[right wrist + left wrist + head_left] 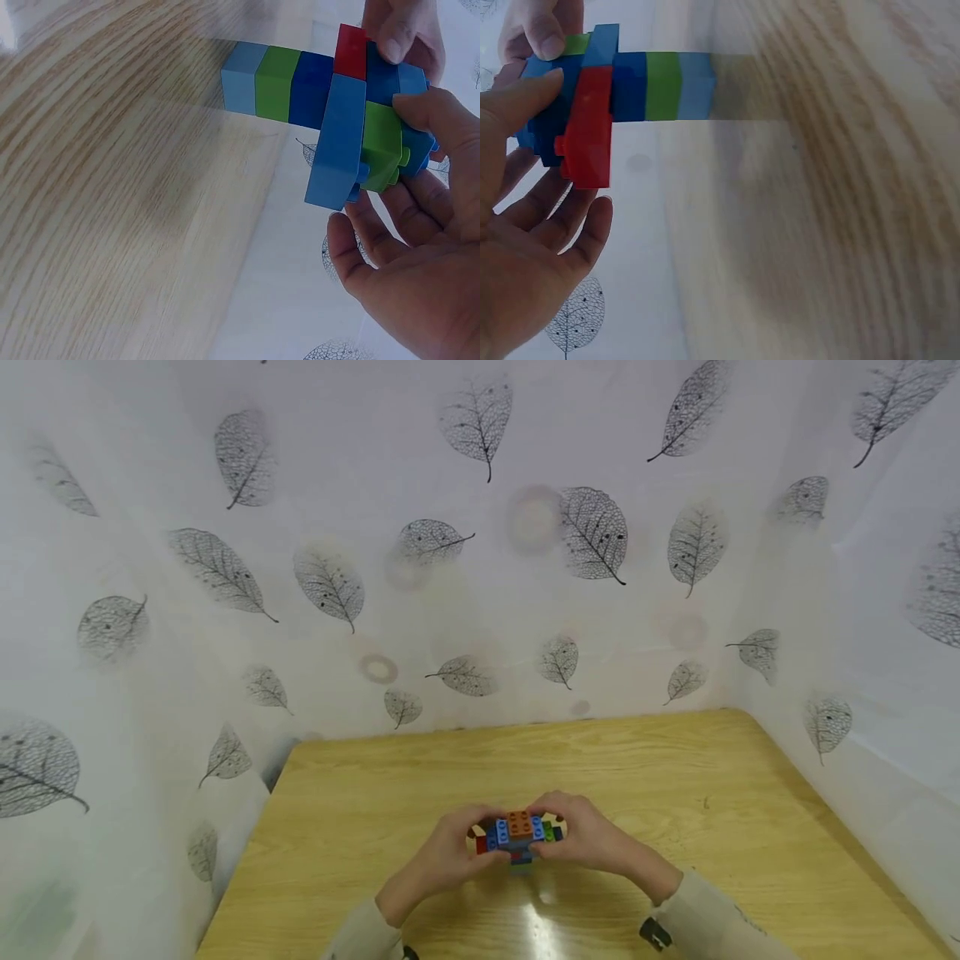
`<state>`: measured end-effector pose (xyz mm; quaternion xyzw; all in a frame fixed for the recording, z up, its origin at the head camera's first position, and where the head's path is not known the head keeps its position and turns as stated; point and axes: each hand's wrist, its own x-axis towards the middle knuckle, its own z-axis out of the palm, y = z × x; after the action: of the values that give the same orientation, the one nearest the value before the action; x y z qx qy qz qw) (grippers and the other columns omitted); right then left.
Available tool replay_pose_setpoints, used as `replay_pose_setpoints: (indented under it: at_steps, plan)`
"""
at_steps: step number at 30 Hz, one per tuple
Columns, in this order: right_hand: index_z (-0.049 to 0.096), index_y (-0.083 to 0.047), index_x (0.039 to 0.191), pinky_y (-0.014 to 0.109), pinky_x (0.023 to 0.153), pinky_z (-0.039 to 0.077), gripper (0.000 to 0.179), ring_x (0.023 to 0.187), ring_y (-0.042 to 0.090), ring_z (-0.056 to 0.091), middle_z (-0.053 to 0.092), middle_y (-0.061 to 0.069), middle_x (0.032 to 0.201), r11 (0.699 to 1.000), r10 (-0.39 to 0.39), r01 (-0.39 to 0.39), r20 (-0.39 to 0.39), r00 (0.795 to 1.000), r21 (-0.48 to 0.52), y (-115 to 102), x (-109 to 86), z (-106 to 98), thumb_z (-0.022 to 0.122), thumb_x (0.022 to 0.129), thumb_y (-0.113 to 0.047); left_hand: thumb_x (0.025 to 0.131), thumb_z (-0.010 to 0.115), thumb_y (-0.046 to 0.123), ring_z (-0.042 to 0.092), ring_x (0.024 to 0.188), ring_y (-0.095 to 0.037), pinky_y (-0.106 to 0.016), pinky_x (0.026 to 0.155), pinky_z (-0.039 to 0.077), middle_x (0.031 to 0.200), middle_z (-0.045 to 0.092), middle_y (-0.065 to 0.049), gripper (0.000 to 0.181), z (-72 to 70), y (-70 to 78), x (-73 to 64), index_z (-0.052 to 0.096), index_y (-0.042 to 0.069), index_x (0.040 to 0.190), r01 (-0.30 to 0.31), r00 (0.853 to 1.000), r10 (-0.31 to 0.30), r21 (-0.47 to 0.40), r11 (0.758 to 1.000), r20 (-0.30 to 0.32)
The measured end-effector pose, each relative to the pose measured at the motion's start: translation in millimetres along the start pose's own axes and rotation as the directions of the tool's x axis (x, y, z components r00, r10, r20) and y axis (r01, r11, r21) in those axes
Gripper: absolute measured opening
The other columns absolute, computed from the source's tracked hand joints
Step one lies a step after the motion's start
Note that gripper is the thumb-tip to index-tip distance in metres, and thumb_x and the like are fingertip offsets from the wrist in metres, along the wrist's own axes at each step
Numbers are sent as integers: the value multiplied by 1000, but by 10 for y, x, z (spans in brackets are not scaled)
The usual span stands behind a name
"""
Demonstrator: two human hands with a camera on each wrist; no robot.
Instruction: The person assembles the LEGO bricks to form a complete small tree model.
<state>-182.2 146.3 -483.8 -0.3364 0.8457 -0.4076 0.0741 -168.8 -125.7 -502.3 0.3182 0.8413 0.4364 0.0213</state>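
Note:
A model of interlocking toy building bricks stands upright on the table, narrow at the base and wider above. Its orange brick point(519, 823) faces up, flanked by blue ones. The narrow column stacks light blue, a green brick point(662, 86) and dark blue. My left hand point(453, 850) grips one side, thumb on blue bricks, with a red brick point(591, 135) jutting out by its fingers. On the opposite side my right hand point(588, 835) holds the model, its thumb at a green brick point(381, 142) above a long blue brick point(336, 142). Fingers partly hide the upper layers.
The glossy wood-grain table point(360, 785) reflects the column's base. A white curtain with a leaf print point(480, 610) hangs behind and along both sides of it. Dark bands point(656, 933) show at the sleeves.

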Motion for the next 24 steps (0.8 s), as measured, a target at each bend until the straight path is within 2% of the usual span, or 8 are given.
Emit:
replay_pose_setpoints:
  at_steps: [6,10,13,18,20,24]
  plan:
    - [66,-11,136,30,83,55,47,107,15,65,71,0,121,1000,-1,0,-55,999,-17,22,-2,23,80,95,-30,95,81,24,66,92,-7,-30,82,59,117,76,-3,41,11,-108,36,68,13,132,13,1000,-13,-81,997,-4]
    - [60,-11,144,35,84,55,55,108,19,66,70,1,125,999,-30,25,-143,989,-40,54,14,45,80,95,-29,98,78,29,67,92,-7,-27,82,58,116,76,-5,39,-10,-186,96,68,12,133,70,997,-71,-114,991,-6]
    - [58,-11,146,40,88,57,61,110,21,67,69,2,128,995,-75,61,-190,979,-78,102,40,58,84,91,-21,100,75,30,67,93,-9,-26,82,57,115,76,-5,40,-48,-243,151,68,11,134,131,991,-132,-139,982,3]
    - [54,-10,150,48,97,58,71,117,23,67,66,5,137,983,-122,94,-178,976,-157,201,117,87,87,86,-10,102,72,27,68,94,-13,-26,83,57,114,75,-8,39,-118,-345,270,67,8,136,171,985,-169,-194,966,26]
    - [52,-9,151,47,98,58,73,117,23,68,66,6,137,981,-121,91,-176,977,-172,244,157,98,86,87,-8,102,71,26,68,96,-14,-25,83,57,114,75,-9,40,-129,-385,324,67,6,137,176,984,-174,-214,961,27]
    - [50,-7,153,46,99,58,73,119,26,68,65,11,139,984,-102,71,-191,976,-161,328,246,105,84,88,-6,101,73,28,69,98,-17,-28,85,58,117,74,-12,45,-110,-455,410,65,6,140,213,975,-222,-225,951,-16]
